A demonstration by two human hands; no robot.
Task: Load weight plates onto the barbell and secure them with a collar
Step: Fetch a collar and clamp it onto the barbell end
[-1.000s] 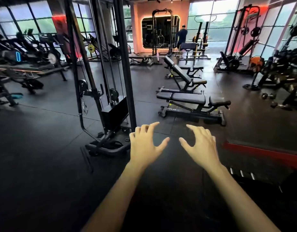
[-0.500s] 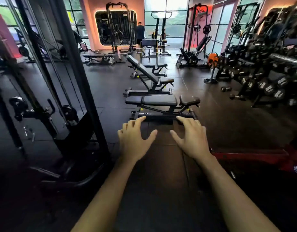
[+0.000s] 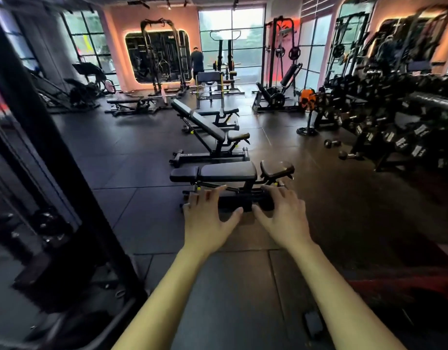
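Fingers of the left hand [image 3: 209,221] and right hand [image 3: 284,218] are spread and relaxed; nothing is gripped. Two bare hands are held out side by side above the dark rubber-tiled floor [image 3: 142,173]. Two black padded benches [image 3: 228,171] are counted ahead. Round weight plates [image 3: 294,53] are seen hung on a far rack, well apart from the fingers; no barbell can be made out clearly.

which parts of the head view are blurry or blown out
Head view: the dumbbell rack on the right and the black machine upright on the left smear with motion blur; the far window is washed out; both hands and the flat bench stay fairly sharp.
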